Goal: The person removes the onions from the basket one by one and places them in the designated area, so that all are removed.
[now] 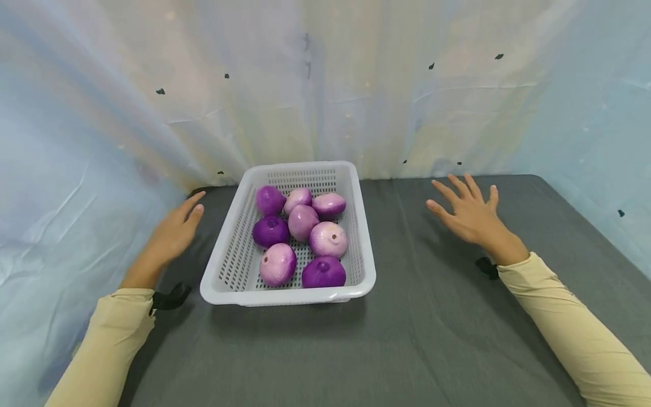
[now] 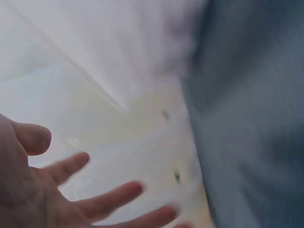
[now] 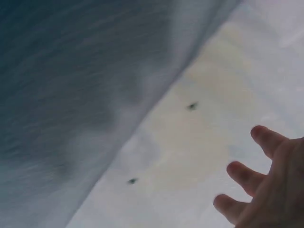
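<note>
A white plastic basket (image 1: 287,297) with slotted walls stands left of centre on the dark cloth, holding several purple onions, among them a pale one (image 1: 328,239) and a deep purple one (image 1: 324,272). To the basket's left, my left hand (image 1: 170,234) hovers with its fingers extended and nothing in it; the left wrist view shows the same hand (image 2: 52,194) with fingers spread. My right hand (image 1: 470,215) is well to the right of the basket, fingers splayed, holding nothing. In the right wrist view, three fingers of that hand (image 3: 280,180) show against the pale sheet.
Dark grey cloth (image 1: 407,339) covers the table. A pale plastic sheet (image 1: 325,85) with small dark marks hangs along the back, and bluish sheeting (image 1: 46,198) closes in the left side. Similar sheeting (image 1: 600,124) runs down the right.
</note>
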Motion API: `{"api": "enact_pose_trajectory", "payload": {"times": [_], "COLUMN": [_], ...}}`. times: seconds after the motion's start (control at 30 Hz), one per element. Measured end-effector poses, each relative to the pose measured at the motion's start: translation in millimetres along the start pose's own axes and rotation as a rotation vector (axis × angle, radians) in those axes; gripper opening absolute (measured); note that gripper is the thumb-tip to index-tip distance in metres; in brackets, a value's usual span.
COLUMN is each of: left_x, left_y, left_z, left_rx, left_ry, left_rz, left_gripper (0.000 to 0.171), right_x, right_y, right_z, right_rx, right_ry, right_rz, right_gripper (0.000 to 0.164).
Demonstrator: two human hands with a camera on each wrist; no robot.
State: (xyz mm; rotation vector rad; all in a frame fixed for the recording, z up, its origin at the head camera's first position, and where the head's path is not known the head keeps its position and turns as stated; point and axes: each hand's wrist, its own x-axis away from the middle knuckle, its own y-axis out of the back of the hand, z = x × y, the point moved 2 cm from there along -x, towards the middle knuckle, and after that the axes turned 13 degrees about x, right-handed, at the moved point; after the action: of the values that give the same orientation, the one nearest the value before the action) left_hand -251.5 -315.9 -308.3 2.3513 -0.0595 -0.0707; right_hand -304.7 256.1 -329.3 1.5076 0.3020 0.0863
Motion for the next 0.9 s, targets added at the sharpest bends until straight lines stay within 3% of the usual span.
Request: {"api": "enact_pose_trajectory", "payload": {"times": [0.13,0.4,0.7,0.9], "left_x": [19.9,47.2,52.6,58.4], "left_y": [-11.0,-57.8,-66.5,-71.5], "left_z": [-19.3,-33.2,-25.6,-27.3], "left_rx": [0.355,0.806,1.019,1.223], "left_ry": [0.094,0.129,0.136,0.100], "left_rz": [0.155,0.181,0.230,0.257], "left_gripper": [0.069,0.060,0.057,0.054], "right_x": [6.4,16.2,10.3,-1.9], "right_y": [19.3,46.3,40.2,28.6], "right_z": [24.3,100.5,180.1,208.7], "right_rx": [-0.110,-0.265,-0.403,-0.361], "right_ry": [0.116,0.426,0.712,0.766], "right_rz": [-0.002,-0.011,0.068,0.087], "right_gripper": [0.067,0.064,0.061,0.048]}}
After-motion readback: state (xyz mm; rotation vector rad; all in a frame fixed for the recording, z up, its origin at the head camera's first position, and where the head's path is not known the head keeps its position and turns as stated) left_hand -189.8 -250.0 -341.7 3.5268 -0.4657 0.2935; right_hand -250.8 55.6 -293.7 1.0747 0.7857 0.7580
